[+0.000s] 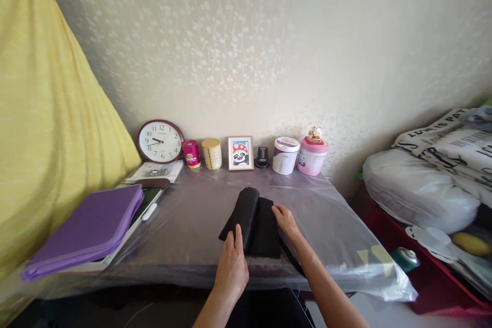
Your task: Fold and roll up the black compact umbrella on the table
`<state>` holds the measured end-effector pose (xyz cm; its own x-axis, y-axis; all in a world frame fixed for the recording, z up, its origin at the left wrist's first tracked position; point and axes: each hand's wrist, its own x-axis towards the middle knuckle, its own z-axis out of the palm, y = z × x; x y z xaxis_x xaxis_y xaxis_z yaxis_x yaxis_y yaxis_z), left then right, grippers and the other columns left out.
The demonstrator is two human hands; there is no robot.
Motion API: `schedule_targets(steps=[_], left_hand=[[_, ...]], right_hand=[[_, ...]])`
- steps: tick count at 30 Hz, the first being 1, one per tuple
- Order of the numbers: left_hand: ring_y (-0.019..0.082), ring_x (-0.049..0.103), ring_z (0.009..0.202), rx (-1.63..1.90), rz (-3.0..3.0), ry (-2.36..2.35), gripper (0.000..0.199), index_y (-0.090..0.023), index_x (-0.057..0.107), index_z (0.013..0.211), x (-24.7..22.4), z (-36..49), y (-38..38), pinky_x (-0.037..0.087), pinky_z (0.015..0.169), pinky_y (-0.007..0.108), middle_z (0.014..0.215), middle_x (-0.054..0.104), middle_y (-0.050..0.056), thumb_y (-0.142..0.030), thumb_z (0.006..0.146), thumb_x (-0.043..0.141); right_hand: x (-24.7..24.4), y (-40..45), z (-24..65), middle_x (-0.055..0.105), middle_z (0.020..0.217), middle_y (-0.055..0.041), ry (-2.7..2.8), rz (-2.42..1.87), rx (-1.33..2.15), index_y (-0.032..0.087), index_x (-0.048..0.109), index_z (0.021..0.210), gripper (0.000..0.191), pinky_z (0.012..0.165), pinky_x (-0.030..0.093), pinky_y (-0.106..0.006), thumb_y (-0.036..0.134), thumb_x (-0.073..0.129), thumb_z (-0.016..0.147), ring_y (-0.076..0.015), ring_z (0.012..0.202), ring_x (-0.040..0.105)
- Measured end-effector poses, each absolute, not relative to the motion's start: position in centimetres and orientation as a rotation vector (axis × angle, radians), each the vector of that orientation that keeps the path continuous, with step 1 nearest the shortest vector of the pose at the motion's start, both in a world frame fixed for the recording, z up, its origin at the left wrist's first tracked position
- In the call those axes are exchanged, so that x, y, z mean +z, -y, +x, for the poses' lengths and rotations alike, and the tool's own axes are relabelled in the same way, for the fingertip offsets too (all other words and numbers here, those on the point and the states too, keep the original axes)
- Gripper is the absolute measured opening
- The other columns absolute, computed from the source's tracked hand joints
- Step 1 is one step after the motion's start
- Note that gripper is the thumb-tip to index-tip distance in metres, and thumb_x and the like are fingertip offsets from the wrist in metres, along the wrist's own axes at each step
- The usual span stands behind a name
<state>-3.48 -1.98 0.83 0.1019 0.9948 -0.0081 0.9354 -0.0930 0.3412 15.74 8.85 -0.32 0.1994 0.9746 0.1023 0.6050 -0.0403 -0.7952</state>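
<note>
A black leather-like piece [265,230] with a fine-textured surface lies on the plastic-covered table in front of me. Its left part curls over into a thick roll or fold, while the right part lies flatter. My left hand [232,261] grips the lower left of the fold, thumb and fingers close together. At the upper right edge, my right hand [286,220] pinches the piece between thumb and fingers. A black strap [292,260] runs down beside my right wrist, partly hidden by it. Whether the piece is a bag or loose material, I cannot tell.
Along the wall stand a clock [160,141], a pink can [191,154], a panda picture frame [241,154] and lidded tubs [285,156]. Purple folded fabric [84,225] lies left, by a yellow curtain [49,113]. Stuffed bags [418,184] and a spray can [405,260] sit right.
</note>
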Motion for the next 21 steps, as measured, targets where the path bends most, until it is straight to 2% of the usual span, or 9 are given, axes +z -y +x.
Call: schedule_targets(steps=[7,13,18,21], left_hand=[[0.025,0.036,0.125,0.328,2.144,-1.915,0.07,-0.006,0.0,0.141,0.5,-3.6,2.2,0.032,0.1,0.032,0.139,0.027,0.022,-0.002,0.079,0.032],[0.025,0.037,0.125,0.311,2.152,-1.93,0.072,-0.007,-0.001,0.14,0.5,-3.5,2.0,0.031,0.1,0.032,0.139,0.029,0.022,-0.001,0.077,0.032],[0.025,0.037,0.125,0.327,2.157,-1.933,0.072,-0.007,-0.002,0.14,0.3,-3.6,2.1,0.031,0.1,0.033,0.139,0.029,0.022,-0.002,0.077,0.032],[0.024,0.038,0.124,0.356,2.154,-1.931,0.073,-0.009,-0.003,0.14,0.2,-3.6,2.2,0.032,0.099,0.032,0.139,0.03,0.02,-0.002,0.077,0.033]], right_hand=[[0.3,-8.5,15.2,0.067,0.094,-0.0118,1.424,-1.743,0.653,0.009,0.059,0.109,0.042,0.079,0.044,-0.031,0.035,0.048,0.078,-0.022,0.088,0.061],[0.8,-8.3,14.5,0.067,0.084,-0.0076,1.433,-1.745,0.694,0.012,0.061,0.105,0.039,0.071,0.045,-0.029,0.036,0.048,0.079,-0.0199,0.079,0.062],[1.1,-8.3,13.8,0.068,0.089,-0.0084,1.441,-1.732,0.702,0.013,0.062,0.102,0.035,0.073,0.044,-0.028,0.035,0.052,0.077,-0.0207,0.085,0.062],[1.4,-8.4,13.5,0.067,0.083,-0.0066,1.445,-1.722,0.706,0.015,0.063,0.098,0.03,0.07,0.045,-0.028,0.033,0.053,0.076,-0.0205,0.082,0.062]])
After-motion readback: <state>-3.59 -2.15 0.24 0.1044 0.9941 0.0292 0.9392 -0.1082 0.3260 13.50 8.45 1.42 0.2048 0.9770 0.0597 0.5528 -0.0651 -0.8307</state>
